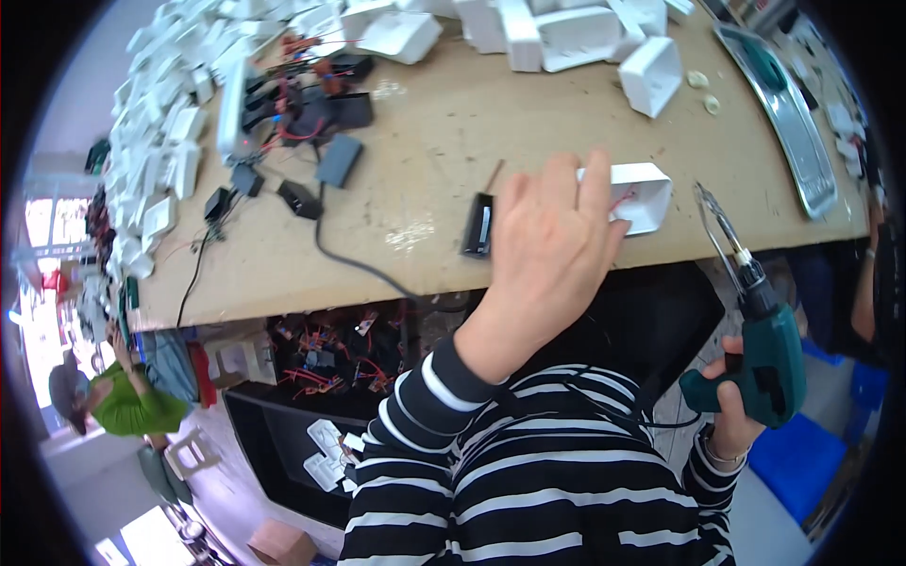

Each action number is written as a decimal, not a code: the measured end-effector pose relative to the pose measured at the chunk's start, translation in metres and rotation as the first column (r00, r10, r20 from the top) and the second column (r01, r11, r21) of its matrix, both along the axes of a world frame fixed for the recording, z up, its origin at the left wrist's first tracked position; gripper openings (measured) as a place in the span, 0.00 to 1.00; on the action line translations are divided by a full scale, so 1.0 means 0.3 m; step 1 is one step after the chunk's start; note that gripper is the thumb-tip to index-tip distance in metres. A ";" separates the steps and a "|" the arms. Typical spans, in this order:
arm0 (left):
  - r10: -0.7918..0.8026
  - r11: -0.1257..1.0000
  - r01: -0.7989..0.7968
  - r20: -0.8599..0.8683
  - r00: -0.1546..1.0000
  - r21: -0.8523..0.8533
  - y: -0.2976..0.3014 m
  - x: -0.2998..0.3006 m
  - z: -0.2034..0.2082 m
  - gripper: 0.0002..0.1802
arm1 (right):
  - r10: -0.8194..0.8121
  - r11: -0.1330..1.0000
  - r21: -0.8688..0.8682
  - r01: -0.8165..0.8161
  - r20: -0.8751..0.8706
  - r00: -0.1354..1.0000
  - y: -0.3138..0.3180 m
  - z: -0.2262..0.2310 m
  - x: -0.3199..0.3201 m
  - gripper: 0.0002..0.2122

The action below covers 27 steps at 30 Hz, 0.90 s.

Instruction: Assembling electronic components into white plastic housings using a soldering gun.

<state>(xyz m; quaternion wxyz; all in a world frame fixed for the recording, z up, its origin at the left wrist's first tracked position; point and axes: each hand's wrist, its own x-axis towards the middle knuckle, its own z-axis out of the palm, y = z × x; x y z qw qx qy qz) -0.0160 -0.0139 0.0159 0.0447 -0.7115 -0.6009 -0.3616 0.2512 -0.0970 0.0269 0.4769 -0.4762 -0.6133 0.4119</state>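
My left hand (552, 231) reaches over the front of the table, its thumb and fingers closed round the left end of a small white plastic housing (651, 200). A thin red wire shows inside the housing's open side. Just left of that hand lies a black rectangular block (478, 226), partly covered by it. My right hand (731, 406) is wrapped round the handle of a green soldering gun (774, 363), held off the table's front edge. Its metal tip points up and away, a little right of the housing and apart from it.
White housings (571, 38) are heaped along the table's back and left. Black boxes and wires (311, 108) cluster at left, with a black cable (363, 269) running forward. A metal tray (779, 113) lies right. Below are bins (274, 462); a person in green (142, 401) is far left.
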 end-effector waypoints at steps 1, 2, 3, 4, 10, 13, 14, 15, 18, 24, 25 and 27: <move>-0.041 0.998 0.043 0.031 0.999 -0.041 0.010 -0.003 -0.009 0.26 | -0.022 1.000 0.020 0.022 0.008 1.000 0.006 -0.001 -0.001 0.27; -0.083 0.993 0.088 0.065 0.994 -0.082 0.018 -0.006 -0.019 0.24 | 0.003 1.000 0.030 -0.003 -0.004 1.000 0.009 -0.001 -0.003 0.27; -0.068 0.998 0.069 0.078 0.995 -0.011 0.025 -0.010 -0.024 0.23 | -0.023 0.999 0.038 0.023 -0.008 1.000 0.012 -0.001 -0.008 0.28; -0.046 0.999 0.046 0.068 0.997 -0.001 0.025 -0.025 -0.014 0.23 | -0.051 0.998 0.046 0.051 -0.010 0.999 0.016 0.001 -0.009 0.28; -0.035 0.979 -0.090 0.582 0.813 0.185 -0.039 -0.229 0.114 0.19 | -0.048 0.995 0.080 0.055 -0.094 0.994 0.042 -0.014 0.033 0.28; -0.104 0.987 0.126 0.995 0.011 0.102 -0.184 -0.416 0.177 0.22 | 0.003 0.996 0.087 0.011 -0.160 0.987 0.061 0.007 0.033 0.28; -0.221 0.965 0.127 0.973 -0.062 0.227 -0.257 -0.502 0.136 0.23 | 0.040 0.995 0.100 -0.020 -0.193 0.980 0.076 0.005 0.025 0.28; -0.222 0.973 0.050 0.974 -0.034 0.224 -0.352 -0.547 0.132 0.24 | 0.073 0.993 0.105 -0.050 -0.225 0.972 0.094 -0.006 0.020 0.29; 0.038 0.969 -0.248 0.989 0.141 -0.002 -0.655 -0.615 0.113 0.21 | 0.206 0.977 0.107 -0.185 -0.239 0.949 0.131 -0.019 0.025 0.27; 0.835 0.528 -0.500 0.526 0.159 -0.687 -1.221 -0.763 -0.034 0.28 | 0.276 0.961 0.078 -0.265 -0.261 0.925 0.167 -0.020 0.026 0.27; 0.942 0.318 -0.496 0.329 0.068 -0.808 -1.257 -0.770 -0.042 0.30 | 0.269 0.963 0.079 -0.257 -0.261 0.927 0.168 -0.020 0.029 0.27; 0.901 0.355 -0.688 0.034 0.433 -0.633 -1.241 -0.781 -0.061 0.30 | 0.219 0.975 0.084 -0.204 -0.252 0.943 0.163 -0.016 0.039 0.27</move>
